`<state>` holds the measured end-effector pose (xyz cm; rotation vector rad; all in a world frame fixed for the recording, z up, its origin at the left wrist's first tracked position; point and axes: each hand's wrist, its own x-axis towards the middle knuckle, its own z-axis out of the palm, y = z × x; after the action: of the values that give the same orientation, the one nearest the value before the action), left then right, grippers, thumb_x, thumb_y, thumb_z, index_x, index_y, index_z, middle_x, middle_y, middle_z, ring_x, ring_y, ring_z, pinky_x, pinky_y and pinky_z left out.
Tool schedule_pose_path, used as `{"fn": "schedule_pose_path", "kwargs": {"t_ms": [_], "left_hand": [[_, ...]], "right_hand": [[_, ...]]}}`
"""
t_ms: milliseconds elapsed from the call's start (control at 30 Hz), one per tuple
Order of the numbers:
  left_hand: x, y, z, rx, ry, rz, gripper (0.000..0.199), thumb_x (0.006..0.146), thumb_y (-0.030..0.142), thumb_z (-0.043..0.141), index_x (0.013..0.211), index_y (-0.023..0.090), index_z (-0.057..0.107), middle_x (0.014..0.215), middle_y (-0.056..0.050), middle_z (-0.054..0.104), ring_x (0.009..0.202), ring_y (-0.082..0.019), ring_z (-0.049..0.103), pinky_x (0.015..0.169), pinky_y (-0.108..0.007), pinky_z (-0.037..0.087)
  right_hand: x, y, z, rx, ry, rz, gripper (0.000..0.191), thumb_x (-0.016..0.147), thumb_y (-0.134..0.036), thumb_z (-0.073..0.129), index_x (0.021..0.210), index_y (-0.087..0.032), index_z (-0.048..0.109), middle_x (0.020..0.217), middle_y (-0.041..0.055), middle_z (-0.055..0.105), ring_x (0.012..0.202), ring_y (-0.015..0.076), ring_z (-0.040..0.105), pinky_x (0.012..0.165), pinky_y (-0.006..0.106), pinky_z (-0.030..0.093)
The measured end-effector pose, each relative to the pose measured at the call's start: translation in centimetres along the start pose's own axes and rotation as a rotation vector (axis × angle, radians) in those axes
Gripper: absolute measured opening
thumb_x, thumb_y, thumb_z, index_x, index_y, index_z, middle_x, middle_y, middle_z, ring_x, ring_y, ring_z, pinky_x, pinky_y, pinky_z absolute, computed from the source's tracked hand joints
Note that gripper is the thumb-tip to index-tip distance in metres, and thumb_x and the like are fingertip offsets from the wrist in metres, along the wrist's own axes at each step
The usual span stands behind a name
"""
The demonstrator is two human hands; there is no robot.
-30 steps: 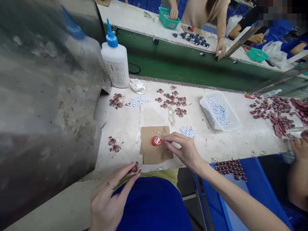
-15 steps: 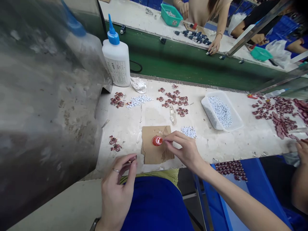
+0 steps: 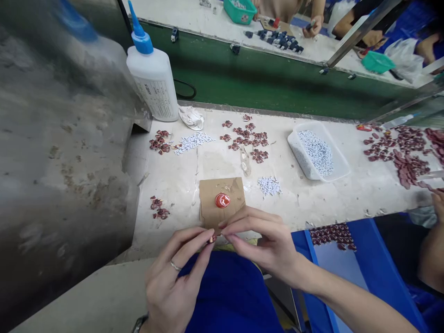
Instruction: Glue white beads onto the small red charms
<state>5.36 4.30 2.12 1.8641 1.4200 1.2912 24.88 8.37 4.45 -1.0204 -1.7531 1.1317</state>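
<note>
My left hand (image 3: pixel 177 277) pinches a small reddish-brown piece (image 3: pixel 212 239) between thumb and fingers, just above the table's front edge. My right hand (image 3: pixel 267 243) is closed in a pinch, its fingertips close beside that piece. Whatever it holds is too thin and small to make out. Beyond both hands lies a torn square of brown cardboard (image 3: pixel 207 210), its near right part hidden by my right hand. On it sits a small round red cap (image 3: pixel 222 200) with a glossy top. A small pile of white bits (image 3: pixel 269 186) lies to the right of the cardboard.
Brown pieces (image 3: pixel 255 141) lie in clusters across the white table. A white bottle (image 3: pixel 156 85) with a blue nozzle stands at the back left, beside a metal panel (image 3: pixel 69 152). A clear tub (image 3: pixel 338 171) holds white bits. A co-worker's hand (image 3: pixel 314 27) is across the divider.
My right hand has left the red cap and come down and left to the piece in my left hand. My left hand has moved slightly right. The camera view has shifted a little.
</note>
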Motion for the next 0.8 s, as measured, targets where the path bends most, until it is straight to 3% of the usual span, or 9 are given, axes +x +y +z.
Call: {"fn": "schedule_pose_path", "kwargs": {"t_ms": [367, 500, 633, 700, 800], "left_hand": [[-0.5, -0.3, 0.0, -0.080, -0.045, -0.020, 0.043, 0.081, -0.006, 0.072, 0.116, 0.020, 0.073, 0.108, 0.000, 0.070, 0.098, -0.006, 0.070, 0.091, -0.014, 0.061], [-0.1, -0.1, 0.2, -0.120, -0.051, -0.047, 0.041, 0.082, -0.003, 0.073, 0.114, 0.023, 0.073, 0.103, 0.004, 0.071, 0.092, -0.004, 0.070, 0.086, -0.011, 0.060], [0.6, 0.2, 0.2, -0.188, -0.081, -0.105, 0.039, 0.085, 0.002, 0.072, 0.113, 0.029, 0.074, 0.098, 0.006, 0.072, 0.087, -0.003, 0.071, 0.080, -0.009, 0.062], [0.8, 0.1, 0.2, -0.190, -0.091, -0.153, 0.036, 0.086, 0.008, 0.074, 0.112, 0.033, 0.074, 0.100, 0.008, 0.074, 0.087, -0.003, 0.072, 0.083, -0.008, 0.062], [0.5, -0.1, 0.3, -0.171, -0.043, -0.266, 0.037, 0.085, 0.019, 0.079, 0.116, 0.038, 0.072, 0.102, 0.012, 0.077, 0.087, -0.003, 0.075, 0.089, -0.007, 0.061]], "right_hand": [[-0.3, -0.1, 0.1, -0.044, -0.057, -0.032, 0.013, 0.096, -0.010, 0.067, 0.105, -0.012, 0.076, 0.095, 0.0095, 0.077, 0.084, 0.0157, 0.074, 0.073, 0.028, 0.062], [-0.6, -0.1, -0.2, -0.294, -0.140, -0.208, 0.021, 0.102, -0.009, 0.058, 0.117, -0.010, 0.072, 0.101, 0.0132, 0.076, 0.087, 0.0164, 0.074, 0.070, 0.027, 0.062], [-0.5, -0.1, -0.7, -0.472, -0.127, -0.370, 0.022, 0.102, -0.008, 0.058, 0.120, -0.008, 0.070, 0.103, 0.0144, 0.077, 0.089, 0.0173, 0.075, 0.070, 0.027, 0.063], [-0.3, -0.2, -0.9, -0.402, -0.136, -0.313, 0.022, 0.101, -0.008, 0.060, 0.120, -0.010, 0.070, 0.104, 0.0132, 0.076, 0.089, 0.0164, 0.075, 0.072, 0.026, 0.063], [0.1, -0.5, -0.7, -0.151, -0.121, -0.063, 0.025, 0.096, -0.016, 0.071, 0.121, -0.015, 0.071, 0.105, 0.0092, 0.076, 0.091, 0.0152, 0.075, 0.078, 0.027, 0.065]]}}
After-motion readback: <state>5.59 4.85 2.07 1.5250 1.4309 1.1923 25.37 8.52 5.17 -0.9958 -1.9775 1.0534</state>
